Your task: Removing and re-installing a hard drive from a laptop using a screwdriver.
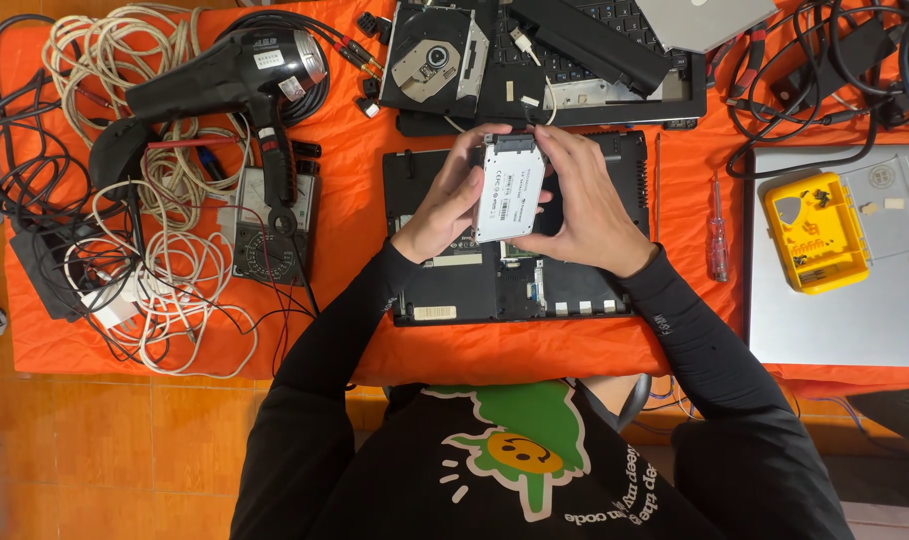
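Note:
Both hands hold a flat white drive (pixel 508 188) with a metal bracket, lifted a little above an upturned black laptop (pixel 475 290) with its bottom open. My left hand (pixel 445 195) grips the drive's left edge. Its right edge and top corner are gripped by my right hand (pixel 587 205). The laptop lies on an orange cloth (pixel 355 190) over the table.
A black hair dryer (pixel 230 75), tangled white and black cables (pixel 145 250) and a multimeter (pixel 270 225) lie left. A disc drive (pixel 435 58) and another opened laptop (pixel 615 70) sit behind. Right: a screwdriver (pixel 717 232), a yellow bit case (pixel 815 232), a silver laptop (pixel 845 310).

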